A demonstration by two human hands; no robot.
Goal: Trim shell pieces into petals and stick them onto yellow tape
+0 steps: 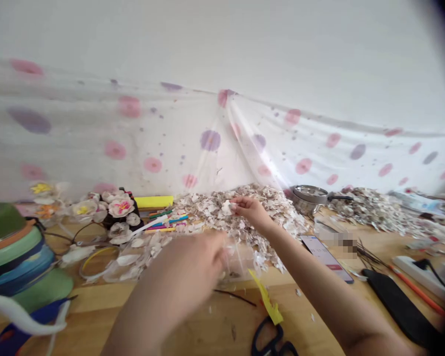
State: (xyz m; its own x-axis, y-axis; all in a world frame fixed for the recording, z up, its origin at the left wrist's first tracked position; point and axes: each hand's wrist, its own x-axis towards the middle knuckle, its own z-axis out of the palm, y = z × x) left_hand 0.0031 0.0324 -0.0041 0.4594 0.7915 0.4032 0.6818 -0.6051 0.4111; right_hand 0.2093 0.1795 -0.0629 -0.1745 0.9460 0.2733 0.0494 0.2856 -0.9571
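My right hand (251, 209) reaches over a wide heap of pale, flaky scraps (278, 210). Its thumb and fingers pinch a small white petal-like piece (227, 207). Lower and nearer to me, my left hand (202, 254) is smeared by motion, its fingers curling downward beside a clear plastic box (239, 259). What it may hold is hidden. A thin dark twig (235, 295) lies on the wood below the box. A yellow strip (265, 296) sits by black-handled scissors (270, 341) at the front.
Left stand several petal flowers (120, 206) and a stack of coloured bowls (18, 262), with a white-handled tool (25, 316) in front. On the right are a metal pot (309, 195), a phone (326, 257), a black case (396, 301) and a power strip (424, 277). Dotted plastic sheeting (170, 133) covers the wall.
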